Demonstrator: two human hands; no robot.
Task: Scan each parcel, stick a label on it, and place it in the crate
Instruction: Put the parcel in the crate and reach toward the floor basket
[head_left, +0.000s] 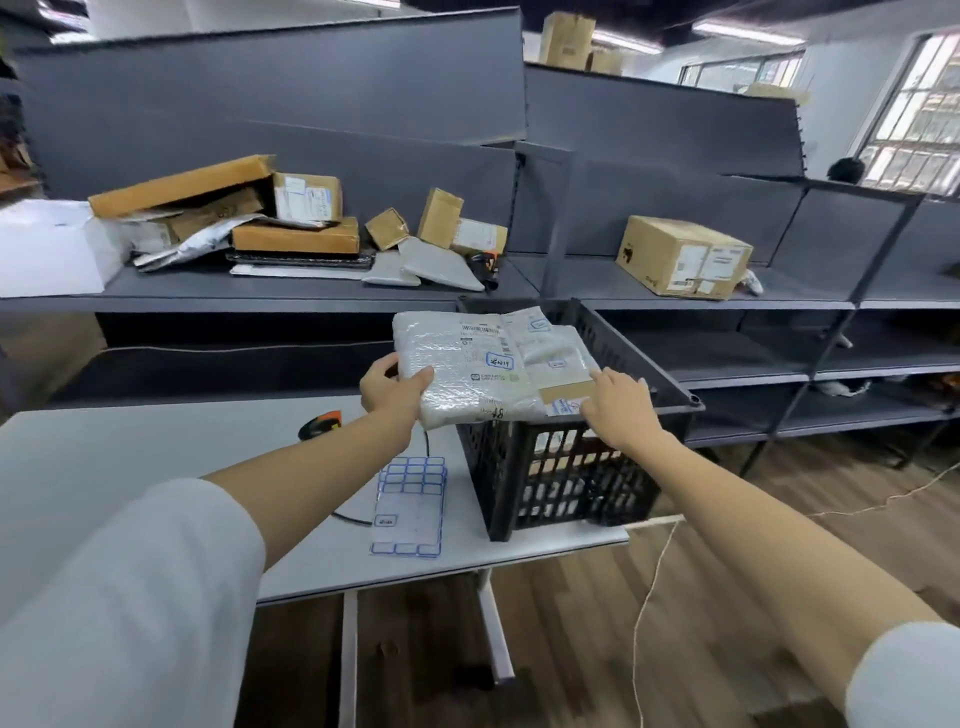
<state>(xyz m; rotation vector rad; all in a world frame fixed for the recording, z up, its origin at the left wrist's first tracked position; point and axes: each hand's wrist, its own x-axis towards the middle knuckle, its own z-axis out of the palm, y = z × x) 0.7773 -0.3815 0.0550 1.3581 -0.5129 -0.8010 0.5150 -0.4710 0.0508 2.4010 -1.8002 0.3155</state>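
Nearest to us, two bare forearms in white sleeves reach forward over the pale tabletop (130, 457). On the tabletop, between the arms, lies a sheet of blue-bordered labels (410, 506), many of its frames peeled away, and just beyond it to the left sits a black and orange scanner (319, 423) with its cable trailing toward us. At the right end of the tabletop stands the black slatted crate (561, 483), with wrapped parcels showing through its slats. Our left hand (392, 387) has its grip closed on the near left edge of a white bubble-wrap parcel (462, 369), thumb on top and fingers curled underneath; the parcel is flat at the crate's top, its left part overhanging the rim, and bears a printed shipping label plus a small blue-bordered sticker. Our right hand (618, 402) rests with straight, relaxed fingers on another parcel (558, 364) lying beside it on top of the crate's load. Farther off, grey shelving (311, 291) holds a jumble of cardboard boxes and grey mailers on the left, and a single cardboard box (685, 257) on the right.
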